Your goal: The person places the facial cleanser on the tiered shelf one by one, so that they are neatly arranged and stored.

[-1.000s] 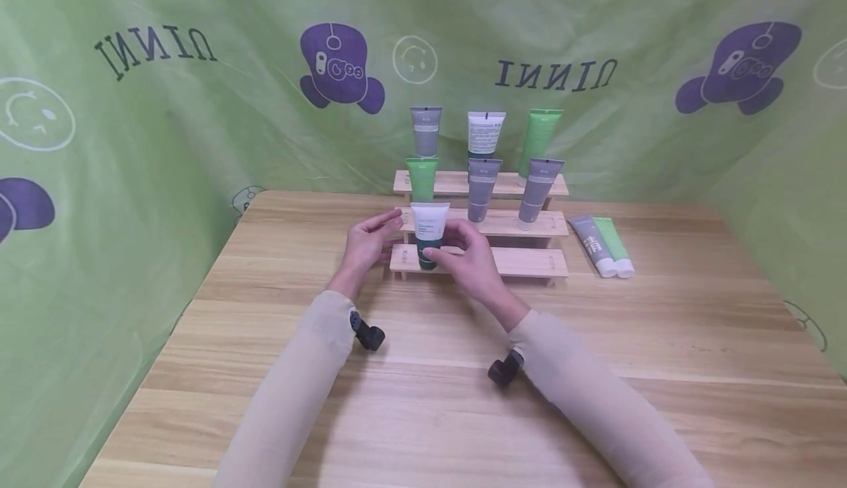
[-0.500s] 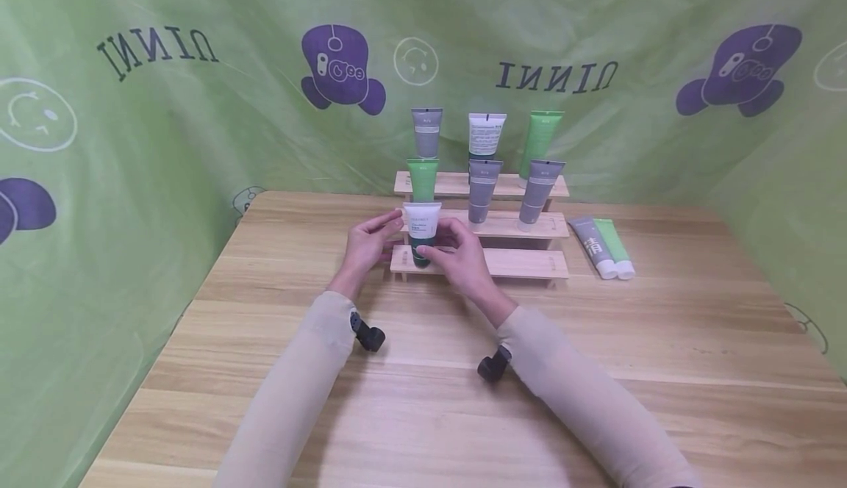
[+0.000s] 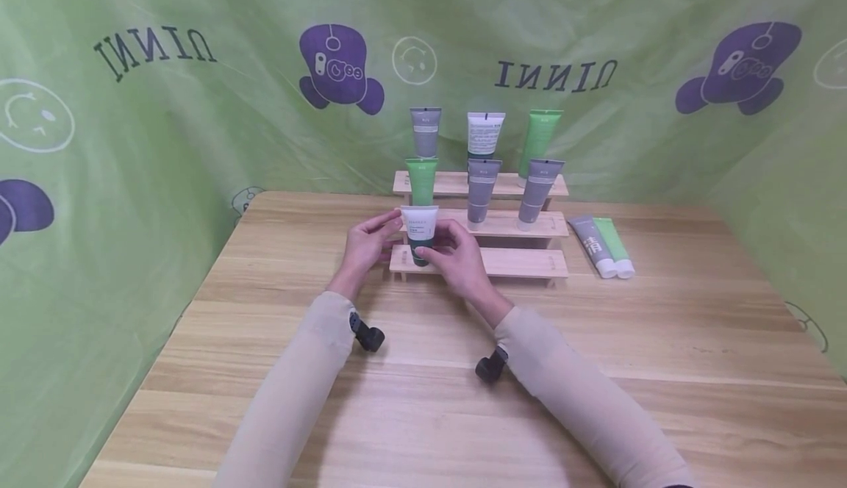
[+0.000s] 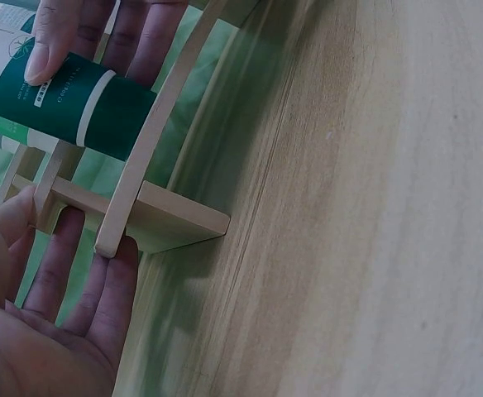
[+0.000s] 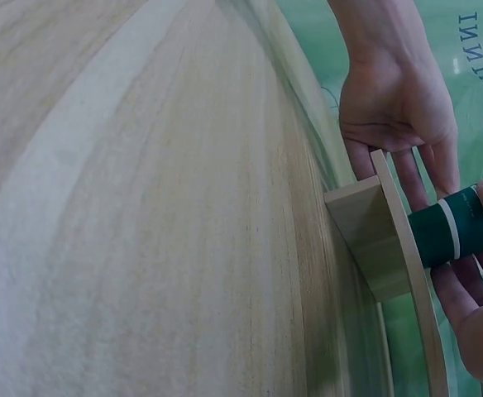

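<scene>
My right hand (image 3: 459, 260) grips a white and dark green squeeze tube (image 3: 419, 225), thumb across its front and fingers behind. The tube stands cap down at the left end of the lowest tier of a wooden three-tier stand (image 3: 516, 262). In the left wrist view, its dark green cap (image 4: 119, 116) meets the tier's board. My left hand (image 3: 362, 249) is at the stand's left end, fingers extended and fingertips touching the ends of the boards. In the right wrist view, the left palm (image 5: 399, 107) faces the stand, and the tube's upper part runs out of frame.
Upright on the middle tier are a green tube (image 3: 421, 179) and two grey tubes (image 3: 483, 190). The top tier carries a grey tube (image 3: 426, 131), a white one (image 3: 485, 134) and a green one (image 3: 539, 139). Right of the stand, a grey tube (image 3: 589, 242) and a green tube (image 3: 612, 238) lie flat.
My right hand has shifted the white and green tube slightly left along the lowest tier, mostly in the first half second. The left hand has stayed at the stand's end.
</scene>
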The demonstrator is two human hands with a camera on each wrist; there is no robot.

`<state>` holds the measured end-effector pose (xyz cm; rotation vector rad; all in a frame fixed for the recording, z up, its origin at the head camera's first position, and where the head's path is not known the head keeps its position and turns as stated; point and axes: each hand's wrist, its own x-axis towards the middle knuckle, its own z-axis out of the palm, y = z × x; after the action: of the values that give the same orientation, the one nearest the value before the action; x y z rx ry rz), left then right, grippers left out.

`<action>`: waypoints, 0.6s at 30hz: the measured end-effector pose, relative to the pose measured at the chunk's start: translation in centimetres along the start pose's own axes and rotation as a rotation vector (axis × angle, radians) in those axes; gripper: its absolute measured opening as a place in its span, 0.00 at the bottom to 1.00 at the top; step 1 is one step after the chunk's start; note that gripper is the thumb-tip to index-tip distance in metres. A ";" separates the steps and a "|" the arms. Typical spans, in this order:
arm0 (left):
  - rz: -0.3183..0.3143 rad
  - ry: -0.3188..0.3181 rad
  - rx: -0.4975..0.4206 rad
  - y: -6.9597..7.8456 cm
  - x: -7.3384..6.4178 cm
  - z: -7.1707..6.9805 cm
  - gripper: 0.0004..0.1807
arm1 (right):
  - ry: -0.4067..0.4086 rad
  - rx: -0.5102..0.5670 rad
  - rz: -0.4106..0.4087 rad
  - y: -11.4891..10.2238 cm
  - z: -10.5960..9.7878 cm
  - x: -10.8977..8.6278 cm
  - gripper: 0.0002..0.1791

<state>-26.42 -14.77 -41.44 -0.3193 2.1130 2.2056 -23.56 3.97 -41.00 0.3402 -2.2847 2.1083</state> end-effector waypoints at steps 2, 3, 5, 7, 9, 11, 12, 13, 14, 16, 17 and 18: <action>0.000 -0.001 -0.002 0.0 0.0 0.0 0.20 | -0.004 0.000 0.006 0.1 0.1 0.1 0.26; 0.000 -0.002 -0.004 0.1 0.0 0.0 0.20 | -0.007 0.000 0.004 0.2 0.1 0.2 0.27; 0.002 -0.001 -0.004 0.1 -0.1 0.0 0.20 | -0.010 -0.003 -0.002 0.2 0.0 0.2 0.27; 0.003 0.000 -0.007 0.1 0.0 0.0 0.20 | -0.014 -0.009 -0.008 0.1 0.0 0.1 0.26; 0.001 -0.001 -0.005 0.1 0.0 0.0 0.20 | -0.017 -0.012 -0.013 -0.1 -0.1 0.0 0.25; -0.001 -0.001 -0.005 0.1 0.0 0.0 0.20 | -0.020 -0.014 -0.015 -0.2 -0.1 -0.1 0.25; -0.002 0.000 -0.004 0.1 0.0 0.0 0.20 | -0.021 -0.018 -0.016 -0.2 -0.1 -0.1 0.25; -0.002 0.001 -0.004 0.0 0.0 0.0 0.20 | -0.023 -0.020 -0.018 -0.2 -0.1 -0.2 0.24; -0.002 0.000 -0.004 0.0 0.1 0.0 0.20 | -0.025 -0.022 -0.021 -0.2 -0.1 -0.2 0.24; -0.002 0.003 -0.003 0.0 0.1 0.0 0.20 | -0.026 -0.029 -0.022 -0.2 -0.1 -0.2 0.24; -0.002 0.004 -0.001 0.0 0.1 0.0 0.20 | -0.026 -0.033 -0.022 -0.2 -0.1 -0.2 0.24; -0.001 0.003 -0.002 -0.1 0.1 0.0 0.20 | -0.026 -0.037 -0.022 -0.2 -0.2 -0.2 0.24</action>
<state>-26.53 -14.81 -41.53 -0.3248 2.1121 2.2078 -23.32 4.14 -40.81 0.3919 -2.3193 2.0609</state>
